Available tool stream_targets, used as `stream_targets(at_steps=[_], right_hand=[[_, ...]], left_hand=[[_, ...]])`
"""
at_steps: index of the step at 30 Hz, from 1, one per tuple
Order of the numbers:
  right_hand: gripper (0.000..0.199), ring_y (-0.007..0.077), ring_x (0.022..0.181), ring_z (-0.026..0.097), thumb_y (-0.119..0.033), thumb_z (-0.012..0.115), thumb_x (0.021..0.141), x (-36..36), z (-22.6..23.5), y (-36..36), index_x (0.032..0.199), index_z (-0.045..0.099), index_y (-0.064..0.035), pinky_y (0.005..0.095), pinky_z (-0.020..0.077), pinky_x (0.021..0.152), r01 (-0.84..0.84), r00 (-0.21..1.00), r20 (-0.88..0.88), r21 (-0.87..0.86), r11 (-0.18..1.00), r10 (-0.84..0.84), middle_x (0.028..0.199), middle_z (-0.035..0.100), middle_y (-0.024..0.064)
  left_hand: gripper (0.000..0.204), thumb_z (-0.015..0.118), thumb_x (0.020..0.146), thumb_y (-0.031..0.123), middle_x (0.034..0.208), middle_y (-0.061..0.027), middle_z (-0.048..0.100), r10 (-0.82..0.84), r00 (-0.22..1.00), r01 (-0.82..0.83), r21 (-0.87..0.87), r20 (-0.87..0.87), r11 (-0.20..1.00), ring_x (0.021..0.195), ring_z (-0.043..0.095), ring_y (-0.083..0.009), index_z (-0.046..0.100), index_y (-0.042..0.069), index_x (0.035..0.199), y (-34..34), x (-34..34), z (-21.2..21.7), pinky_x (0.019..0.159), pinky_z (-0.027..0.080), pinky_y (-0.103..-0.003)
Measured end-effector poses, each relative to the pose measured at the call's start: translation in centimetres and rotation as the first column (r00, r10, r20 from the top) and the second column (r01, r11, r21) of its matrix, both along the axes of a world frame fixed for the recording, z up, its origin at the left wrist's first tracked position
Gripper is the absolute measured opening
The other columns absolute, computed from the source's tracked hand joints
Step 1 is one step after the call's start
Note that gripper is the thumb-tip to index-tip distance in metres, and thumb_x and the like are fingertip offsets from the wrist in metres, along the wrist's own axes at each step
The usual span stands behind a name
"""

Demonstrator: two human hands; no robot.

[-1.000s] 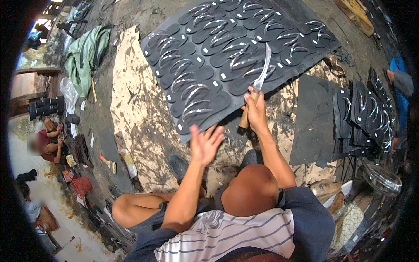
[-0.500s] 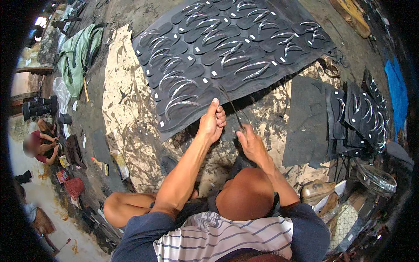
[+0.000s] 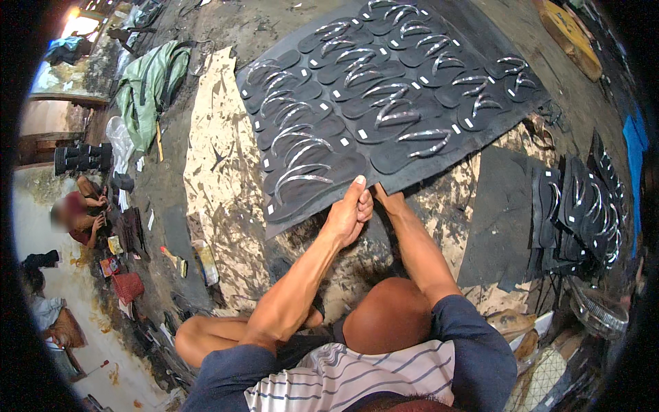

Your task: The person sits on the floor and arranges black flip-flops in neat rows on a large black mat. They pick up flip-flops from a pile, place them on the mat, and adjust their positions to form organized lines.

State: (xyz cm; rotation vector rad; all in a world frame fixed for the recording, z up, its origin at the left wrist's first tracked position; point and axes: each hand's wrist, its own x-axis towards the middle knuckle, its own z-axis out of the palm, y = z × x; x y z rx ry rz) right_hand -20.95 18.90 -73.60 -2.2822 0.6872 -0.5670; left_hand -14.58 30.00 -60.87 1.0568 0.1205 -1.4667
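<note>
A large black rubber sheet (image 3: pixel 491 48) lies ahead of me, covered with rows of black flip-flop soles (image 3: pixel 405 156) that carry shiny silver straps (image 3: pixel 431 147) and small white labels. My left hand (image 3: pixel 351 211) is closed on the sheet's near edge, thumb on top beside a sole and fingers curled below. Just to its right, my right hand (image 3: pixel 391 200) reaches under the same edge. The sheet covers most of its fingers, and whatever they hold is hidden.
Stained pale sheeting (image 3: pixel 220 158) covers the floor beneath. To the right are a dark flat piece (image 3: pixel 498 213) and a stack of strapped sole sheets (image 3: pixel 580 199). A metal fan (image 3: pixel 598 310) stands at lower right. Green cloth (image 3: pixel 147 89) and a seated person (image 3: pixel 86 213) are on the left.
My right hand, which held dark long-bladed scissors by the edge, has moved forward under the sheet; the scissors are out of sight. My left hand keeps its grip. The whole view has shifted slightly.
</note>
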Motion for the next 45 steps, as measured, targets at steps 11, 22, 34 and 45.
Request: stream_targets(at_steps=[11,22,34,45], right_hand=[[0.051,0.0399,0.116,0.056,-0.036,0.044,0.097,10.0,-0.6,-6.7,0.130,0.052,0.0034,0.0464,0.0429,0.098,0.088,0.995,0.057,-0.235,0.968,-0.077,0.128,0.055,0.0293],[0.056,0.0378,0.118,0.055,-0.040,0.043,0.098,20.5,-2.7,-10.2,0.132,0.050,0.0037,0.0451,0.0421,0.099,0.146,0.988,0.100,-0.321,0.936,-0.119,0.129,0.055,0.0278],[0.061,0.0356,0.121,0.054,-0.044,0.042,0.098,32.0,-3.6,-13.1,0.134,0.047,0.0041,0.0436,0.0413,0.101,0.153,0.987,0.093,-0.255,0.955,-0.133,0.130,0.055,0.0262],[0.065,0.0335,0.123,0.053,-0.048,0.041,0.099,38.1,-5.9,-10.0,0.137,0.045,0.0044,0.0422,0.0406,0.103,0.021,0.999,-0.047,0.614,0.789,0.010,0.131,0.056,0.0248]], left_hand=[[0.044,0.045,0.101,0.044,0.059,0.0050,0.028,-0.019,0.999,0.022,-0.113,0.029,0.993,0.053,0.027,-0.0071,0.037,0.015,0.070,0.0,2.7,5.3,0.052,0.025,-0.024],[0.045,0.048,0.098,0.047,0.061,0.0031,0.032,0.015,0.999,-0.014,-0.022,0.050,1.000,0.059,0.029,-0.0106,0.039,0.014,0.069,3.6,5.1,8.8,0.059,0.025,-0.028],[0.045,0.051,0.094,0.054,0.074,-0.0009,0.048,0.061,0.998,-0.051,0.317,-0.021,0.947,0.070,0.042,-0.0149,0.056,0.010,0.085,12.6,5.6,14.4,0.065,0.033,-0.029],[0.046,0.057,0.089,0.051,0.081,-0.0083,0.057,0.230,0.971,-0.226,0.539,0.061,0.811,0.079,0.053,-0.0240,0.061,0.005,0.092,19.8,4.9,22.8,0.073,0.042,-0.034]])
